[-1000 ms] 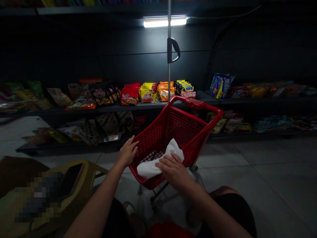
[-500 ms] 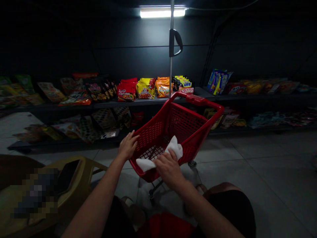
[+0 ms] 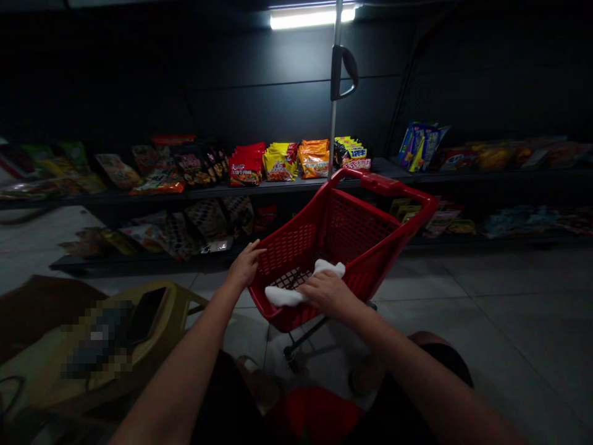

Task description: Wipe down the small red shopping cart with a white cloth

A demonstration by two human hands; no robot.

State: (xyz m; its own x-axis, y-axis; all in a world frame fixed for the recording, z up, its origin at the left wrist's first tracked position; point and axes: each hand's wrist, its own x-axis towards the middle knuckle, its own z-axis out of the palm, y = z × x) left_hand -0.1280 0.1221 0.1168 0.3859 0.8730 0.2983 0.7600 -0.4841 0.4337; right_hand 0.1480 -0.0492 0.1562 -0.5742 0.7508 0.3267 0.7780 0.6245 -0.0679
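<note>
centrally, one crumpled white cloth [image 3: 287,296] lies at the near end of one red plastic wheeled shopping cart [image 3: 356,247], long axis running left to right; the right hand [image 3: 328,293] is nearer, flat upon it; the left hand [image 3: 245,266] stands apart, spread on the cart's rim [image 3: 296,216].
</note>
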